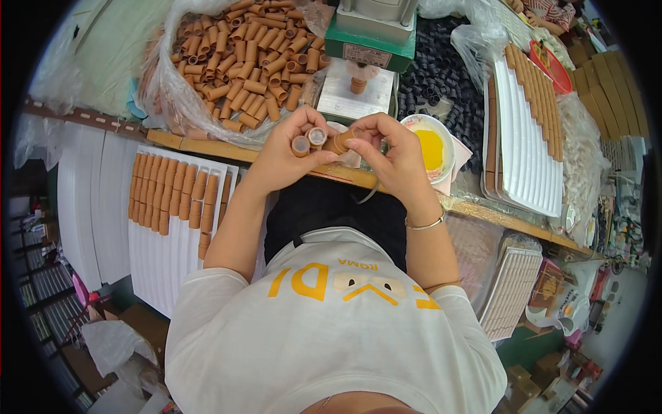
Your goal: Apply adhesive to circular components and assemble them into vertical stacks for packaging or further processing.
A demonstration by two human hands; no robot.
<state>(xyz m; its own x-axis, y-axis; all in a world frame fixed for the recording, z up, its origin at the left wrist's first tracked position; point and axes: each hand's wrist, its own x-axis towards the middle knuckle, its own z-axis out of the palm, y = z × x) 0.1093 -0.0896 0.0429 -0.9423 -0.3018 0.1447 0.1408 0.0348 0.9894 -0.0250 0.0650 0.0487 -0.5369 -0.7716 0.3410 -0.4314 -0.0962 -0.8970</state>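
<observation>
Just in front of the bench edge, my left hand (pixel 277 157) is closed around short brown tubes. Two of them point their round ends up: one tube (pixel 300 146) looks translucent inside, and the other tube (pixel 316 137) has a pale rim. My right hand (pixel 394 153) pinches another brown tube (pixel 340 143), tilted and close against those in the left. Behind the hands stands a green-bodied press (pixel 369 48). On its metal plate (pixel 345 93) a small brown piece (pixel 358 85) sits upright below the press head.
A clear bag (pixel 172 93) of loose brown tubes lies back left, with small black parts (pixel 441 62) back right. A bowl of yellow stuff (pixel 432 148) stands by my right hand. Ribbed white trays hold brown tubes, one tray (pixel 162 265) at left, another tray (pixel 517 145) at right.
</observation>
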